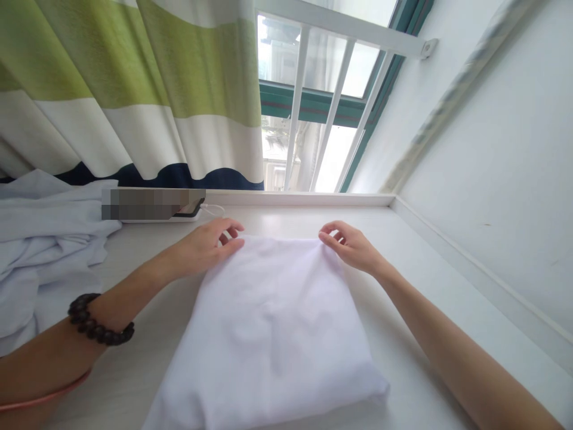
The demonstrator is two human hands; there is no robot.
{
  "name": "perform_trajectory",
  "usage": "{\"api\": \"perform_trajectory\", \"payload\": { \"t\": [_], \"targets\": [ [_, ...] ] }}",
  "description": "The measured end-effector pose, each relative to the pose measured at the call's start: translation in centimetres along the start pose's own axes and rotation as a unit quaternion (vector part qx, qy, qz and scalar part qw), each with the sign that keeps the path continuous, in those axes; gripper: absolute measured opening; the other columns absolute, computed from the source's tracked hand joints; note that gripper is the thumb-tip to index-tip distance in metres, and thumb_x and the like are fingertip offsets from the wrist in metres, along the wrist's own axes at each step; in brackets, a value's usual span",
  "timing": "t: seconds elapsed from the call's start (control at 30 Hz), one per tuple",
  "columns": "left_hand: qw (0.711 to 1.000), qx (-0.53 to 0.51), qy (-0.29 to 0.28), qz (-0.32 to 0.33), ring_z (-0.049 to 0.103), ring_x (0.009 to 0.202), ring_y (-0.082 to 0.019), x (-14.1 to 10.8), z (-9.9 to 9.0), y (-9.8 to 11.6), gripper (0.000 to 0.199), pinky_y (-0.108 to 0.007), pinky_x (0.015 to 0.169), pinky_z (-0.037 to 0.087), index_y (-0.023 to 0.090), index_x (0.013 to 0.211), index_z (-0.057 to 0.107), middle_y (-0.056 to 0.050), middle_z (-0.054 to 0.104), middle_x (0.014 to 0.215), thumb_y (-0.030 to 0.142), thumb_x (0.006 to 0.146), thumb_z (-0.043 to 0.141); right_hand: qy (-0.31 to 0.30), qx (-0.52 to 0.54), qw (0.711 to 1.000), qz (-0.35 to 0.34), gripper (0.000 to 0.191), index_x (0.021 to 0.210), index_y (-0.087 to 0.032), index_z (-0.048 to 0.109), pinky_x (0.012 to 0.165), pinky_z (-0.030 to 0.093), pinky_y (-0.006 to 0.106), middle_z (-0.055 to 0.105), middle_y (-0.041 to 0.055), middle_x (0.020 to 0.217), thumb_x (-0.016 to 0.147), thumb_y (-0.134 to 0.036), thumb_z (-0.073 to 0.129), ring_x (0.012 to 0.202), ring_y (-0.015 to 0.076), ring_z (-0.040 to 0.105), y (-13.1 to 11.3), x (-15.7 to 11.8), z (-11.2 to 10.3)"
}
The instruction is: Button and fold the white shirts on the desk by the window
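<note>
A folded white garment (277, 334) lies on the pale surface in front of me, narrower at its far edge and with soft creases down its middle. At its far left corner is my left hand (217, 240), thumb resting on the fabric and the fingers curved but apart from the thumb. My right hand (351, 243) has the far right corner pinched between thumb and forefinger, which pulls faint creases into the cloth. The garment's near left part runs out of view at the bottom.
More white fabric (49, 239) is heaped at the left. Beside it a phone-like device (190, 209), partly pixelated, leans at the back with a white cable (215, 209). A green-and-white curtain (179, 77), white railing (329, 110) and raised ledge (286, 199) border the back; a wall (505, 179) stands right.
</note>
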State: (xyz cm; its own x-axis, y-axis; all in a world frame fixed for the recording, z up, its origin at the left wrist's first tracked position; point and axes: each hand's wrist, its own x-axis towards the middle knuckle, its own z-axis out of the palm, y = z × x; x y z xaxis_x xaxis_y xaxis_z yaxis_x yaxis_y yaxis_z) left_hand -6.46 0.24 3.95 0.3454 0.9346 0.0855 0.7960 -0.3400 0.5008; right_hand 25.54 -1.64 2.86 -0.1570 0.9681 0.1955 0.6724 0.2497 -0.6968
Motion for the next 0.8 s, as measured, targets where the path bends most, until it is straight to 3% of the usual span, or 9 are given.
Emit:
{"api": "perform_trajectory", "payload": {
  "t": [0.07,0.17,0.3,0.37,0.47,0.57,0.67,0.8],
  "targets": [
    [0.997,-0.078,-0.005,-0.024,0.064,0.082,-0.020,0.4,-0.2,-0.5,0.045,-0.030,0.072,0.052,0.021,0.111,0.062,-0.005,0.067,0.097,0.053,0.081,0.057,-0.034,0.044,0.998,0.040,0.032,0.087,-0.020,0.060,0.061,0.041,0.029,0.061,0.0033,0.086,0.084,-0.052,0.054,0.065,0.0134,0.049,0.8,0.2,0.1],
    [0.976,-0.210,-0.022,-0.048,0.065,0.081,-0.019,0.6,-0.7,-1.3,0.039,-0.029,0.073,0.053,0.022,0.109,0.066,-0.003,0.070,0.088,0.048,0.080,0.061,-0.075,0.107,0.988,0.080,0.036,0.085,-0.020,0.057,0.057,0.035,0.027,0.053,-0.0009,0.075,0.082,-0.055,0.056,0.062,0.0115,0.043,1.6,0.0,-0.2],
    [0.941,-0.318,-0.114,-0.035,0.064,0.100,-0.020,0.4,-0.8,-2.5,0.040,-0.032,0.087,0.051,0.023,0.114,0.065,-0.004,0.070,0.106,0.035,0.076,0.070,-0.129,0.180,0.972,0.078,0.036,0.085,-0.020,0.056,0.057,0.032,0.025,0.048,-0.0031,0.071,0.082,-0.055,0.058,0.062,0.0105,0.041,2.3,-0.3,-0.4],
    [0.937,-0.326,-0.128,-0.015,0.062,0.103,-0.021,0.3,-0.3,-2.8,0.045,-0.032,0.090,0.049,0.021,0.115,0.062,-0.006,0.068,0.109,0.029,0.072,0.073,-0.136,0.213,0.965,0.068,0.035,0.085,-0.020,0.056,0.059,0.034,0.025,0.049,-0.0030,0.072,0.081,-0.055,0.060,0.063,0.0109,0.043,2.6,-0.3,-0.3],
    [0.946,-0.320,-0.048,0.001,0.062,0.091,-0.018,0.4,1.0,-2.4,0.040,-0.029,0.083,0.050,0.017,0.104,0.060,-0.004,0.066,0.097,0.029,0.069,0.074,-0.128,0.239,0.961,0.053,0.034,0.083,-0.021,0.056,0.061,0.036,0.026,0.052,-0.0024,0.074,0.080,-0.054,0.064,0.065,0.0118,0.046,2.9,-0.4,-0.1],
    [0.956,-0.293,0.013,-0.013,0.059,0.074,-0.014,0.4,2.4,-1.5,0.033,-0.024,0.065,0.050,0.017,0.092,0.056,0.000,0.062,0.085,0.035,0.069,0.072,-0.128,0.242,0.961,0.041,0.034,0.084,-0.020,0.056,0.061,0.037,0.025,0.054,-0.0019,0.076,0.080,-0.054,0.063,0.067,0.0120,0.048,3.1,-0.4,0.0],
    [0.959,-0.280,0.023,-0.028,0.057,0.066,-0.014,0.1,3.2,-0.7,0.034,-0.022,0.055,0.046,0.018,0.097,0.057,0.000,0.063,0.084,0.039,0.072,0.066,-0.132,0.236,0.962,0.036,0.035,0.086,-0.021,0.054,0.057,0.034,0.024,0.053,-0.0036,0.070,0.083,-0.056,0.059,0.061,0.0110,0.046,3.1,-0.5,0.0],
    [0.978,-0.209,0.006,-0.008,0.057,0.067,-0.015,-0.2,3.2,-0.4,0.042,-0.026,0.060,0.048,0.018,0.113,0.059,-0.002,0.066,0.090,0.040,0.076,0.059,-0.133,0.219,0.966,0.025,0.035,0.088,-0.022,0.052,0.055,0.031,0.024,0.048,-0.0055,0.065,0.084,-0.056,0.057,0.058,0.0104,0.042,3.0,-0.5,0.0]
  ]
}}
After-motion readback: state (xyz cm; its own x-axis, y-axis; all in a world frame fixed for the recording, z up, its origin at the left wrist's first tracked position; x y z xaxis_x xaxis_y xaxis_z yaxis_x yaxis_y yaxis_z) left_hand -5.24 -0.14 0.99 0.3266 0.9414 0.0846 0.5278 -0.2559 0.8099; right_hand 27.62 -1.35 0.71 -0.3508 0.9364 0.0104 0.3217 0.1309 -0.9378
